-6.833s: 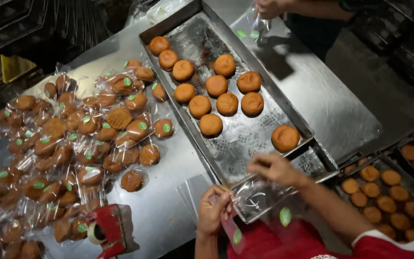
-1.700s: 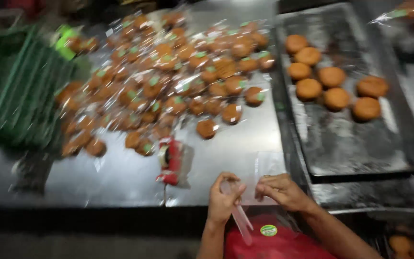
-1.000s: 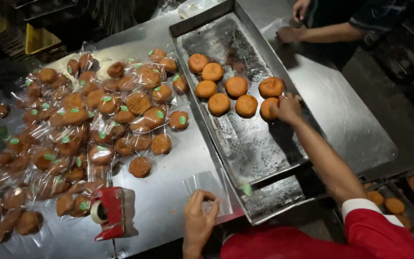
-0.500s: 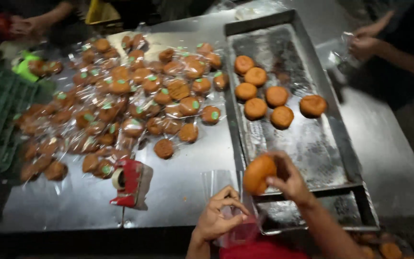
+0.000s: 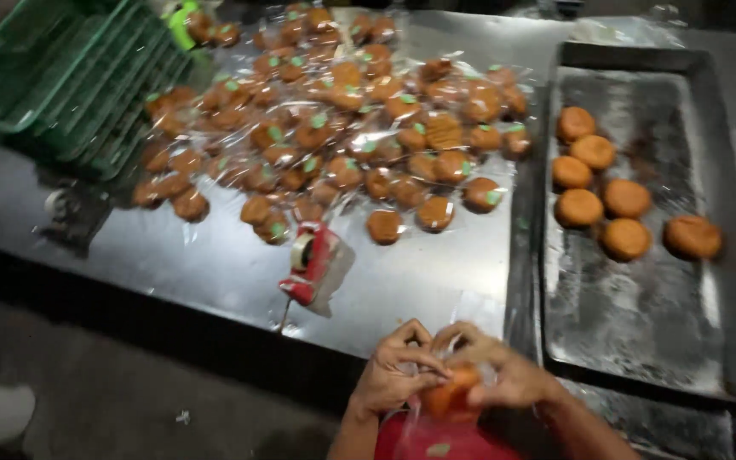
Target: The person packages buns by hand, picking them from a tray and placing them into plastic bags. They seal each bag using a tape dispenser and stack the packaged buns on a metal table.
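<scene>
Head view: both hands (image 5: pixel 449 375) grip one bun (image 5: pixel 451 393) in clear wrap at the steel table (image 5: pixel 215 264) edge.

the whole view is motion-blurred, so edges are soft. the bun (image 5: pixel 451 397) shows only as an orange patch between the left hand (image 5: pixel 395 375) and right hand (image 5: pixel 504 376); the clear bag (image 5: pixel 423 417) around it is barely traceable. both forearms are cut off by the bottom edge. the crate (image 5: pixel 61 77) runs off the top left corner. the tray (image 5: pixel 641 324) loses its lower right corner to the frame. bagged buns (image 5: pixel 342 128) merge in the pile; their green labels are too small to make out. the red dispenser (image 5: pixel 313 264) lacks clear detail.
</scene>
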